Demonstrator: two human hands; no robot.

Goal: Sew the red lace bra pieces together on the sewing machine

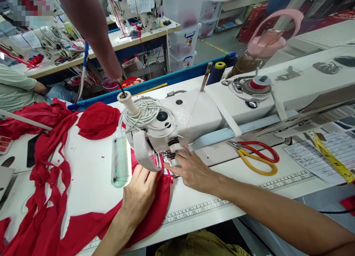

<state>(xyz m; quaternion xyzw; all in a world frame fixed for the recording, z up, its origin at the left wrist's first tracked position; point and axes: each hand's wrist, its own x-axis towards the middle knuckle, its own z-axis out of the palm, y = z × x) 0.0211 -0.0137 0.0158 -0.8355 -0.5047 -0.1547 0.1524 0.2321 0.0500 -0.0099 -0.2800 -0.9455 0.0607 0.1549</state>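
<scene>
The left hand lies on the red fabric, its fingers pressing the cloth flat. The right hand has its fingers bent beside the needle area, at the fabric's edge; whether they pinch it, I cannot tell. Beyond the fingers stands the sewing machine.

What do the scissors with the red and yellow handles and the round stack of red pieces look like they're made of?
The red-and-yellow-handled scissors: blades probably metal, given their grey sheen; handles smooth and glossy, likely plastic or plastic-coated. The round red stack: apparently thin, matte fabric, judging by its soft, ruffled layers; the fibre can't be told.
</scene>
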